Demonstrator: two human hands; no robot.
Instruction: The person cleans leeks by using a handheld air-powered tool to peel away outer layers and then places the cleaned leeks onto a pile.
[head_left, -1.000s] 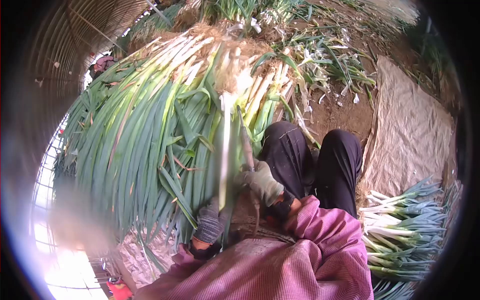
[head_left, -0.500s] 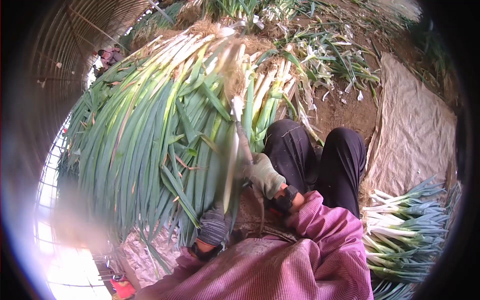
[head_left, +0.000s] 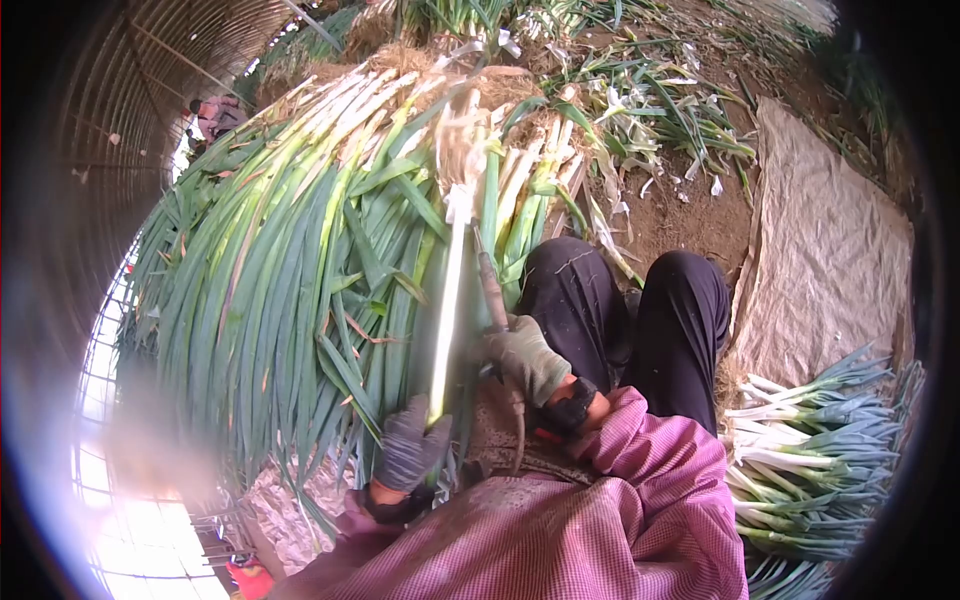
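The leek (head_left: 447,300) you're working stands with its long axis running from your left hand (head_left: 408,447) up and away to its rooty end, against the big pile of leeks (head_left: 290,270). Your left glove is wrapped round its green lower part; your right hand (head_left: 527,357), the nearer to the white shank, grips a knife handle (blade hard to make out).

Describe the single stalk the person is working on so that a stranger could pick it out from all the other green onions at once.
Start at the huge heap of green onions filling the left half of the view. At its right edge, beside the dark trousers, one stalk stands apart from the heap, gripped low down by the gloved left hand while the gloved right hand holds a thin tool against it. Unlike its neighbours, its shaft is pale and bright.
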